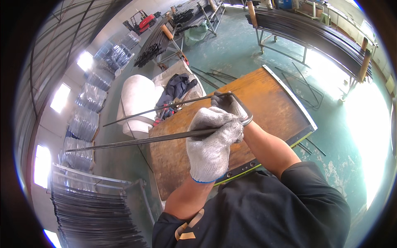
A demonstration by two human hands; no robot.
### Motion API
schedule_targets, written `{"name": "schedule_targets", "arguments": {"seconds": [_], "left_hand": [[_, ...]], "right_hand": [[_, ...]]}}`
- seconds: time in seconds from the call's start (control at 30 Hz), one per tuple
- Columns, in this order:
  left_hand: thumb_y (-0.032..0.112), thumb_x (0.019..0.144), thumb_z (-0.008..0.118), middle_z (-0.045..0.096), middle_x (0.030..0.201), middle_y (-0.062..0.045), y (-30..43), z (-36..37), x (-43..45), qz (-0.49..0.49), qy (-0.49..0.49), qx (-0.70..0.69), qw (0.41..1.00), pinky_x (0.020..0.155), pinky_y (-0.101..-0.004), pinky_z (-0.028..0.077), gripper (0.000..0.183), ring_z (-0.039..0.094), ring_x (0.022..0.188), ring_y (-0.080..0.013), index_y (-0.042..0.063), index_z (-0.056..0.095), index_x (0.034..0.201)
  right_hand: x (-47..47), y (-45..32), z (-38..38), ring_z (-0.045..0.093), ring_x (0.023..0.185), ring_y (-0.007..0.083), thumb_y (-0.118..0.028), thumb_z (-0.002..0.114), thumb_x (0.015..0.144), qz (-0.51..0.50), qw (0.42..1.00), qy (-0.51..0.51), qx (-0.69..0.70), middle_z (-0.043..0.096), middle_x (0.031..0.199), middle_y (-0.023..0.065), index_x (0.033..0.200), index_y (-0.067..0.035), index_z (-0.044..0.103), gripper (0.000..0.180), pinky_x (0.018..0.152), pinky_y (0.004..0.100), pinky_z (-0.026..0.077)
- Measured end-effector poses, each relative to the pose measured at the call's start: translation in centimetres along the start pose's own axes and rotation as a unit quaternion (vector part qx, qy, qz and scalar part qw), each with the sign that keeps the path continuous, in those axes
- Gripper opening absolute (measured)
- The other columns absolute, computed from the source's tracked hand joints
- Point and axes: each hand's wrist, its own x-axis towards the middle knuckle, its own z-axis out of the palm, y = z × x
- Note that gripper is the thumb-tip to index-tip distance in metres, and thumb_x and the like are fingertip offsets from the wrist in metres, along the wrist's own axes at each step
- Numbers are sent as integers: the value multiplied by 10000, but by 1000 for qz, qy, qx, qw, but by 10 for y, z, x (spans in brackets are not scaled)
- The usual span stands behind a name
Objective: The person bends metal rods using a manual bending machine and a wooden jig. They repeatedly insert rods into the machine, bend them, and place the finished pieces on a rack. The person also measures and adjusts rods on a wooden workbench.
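A dark metal rod [155, 139], bent into a narrow U, is held above a worn wooden tabletop [266, 102]. Its two long legs reach out to the left, and the bent end is at my hands. My left hand [209, 142], in a whitish knit glove, is closed around the nearer leg close to the bend. Beyond it, my right hand [234, 105], also gloved, has its fingers curled at the farther leg beside the other corner. The left glove partly hides the right hand and the rod there.
White padded rolls [139, 96], a dark garment [176, 88] and red-and-blue tools [164, 113] lie beyond the table's left side. Bent rods [305, 88] rest on the green floor. Racks of long dark rods [310, 34] stand around; a red forklift [144, 23] is far back.
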Motion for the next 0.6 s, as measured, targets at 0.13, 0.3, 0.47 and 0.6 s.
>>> {"name": "schedule_targets", "arguments": {"seconds": [0.13,0.3,0.47,0.6], "left_hand": [[-180,989,744,725,1077,-143,-1,-2,-1,3,8,-16,1000,735,-341,581,204,713,842,-208,-18,673,1090],[-190,988,732,715,1079,-146,2,-3,-1,1,1,-27,1000,735,-347,584,204,708,842,-208,-23,668,1085],[-194,986,729,715,1073,-145,2,-3,-2,1,6,-21,1000,740,-346,591,204,712,848,-210,-24,667,1080],[-200,974,729,718,1068,-146,2,-2,-2,-1,-7,-21,1000,751,-341,598,209,718,866,-215,-23,663,1065]], "right_hand": [[-1,0,-2,537,877,206,-171,508,1080,-12,987,-77,-143,544,956,60,1090,-59,573,130,809,322,446],[3,-2,-13,546,873,199,-157,512,1072,-82,902,-122,-406,554,953,64,1078,-58,574,117,805,321,451],[7,0,-21,555,860,197,-135,529,1051,-108,872,-126,-460,565,936,63,1055,-59,581,92,800,320,453],[15,-2,-35,559,840,206,-129,541,1049,-241,681,-140,-677,575,917,65,1023,-62,586,85,800,323,456]]}}
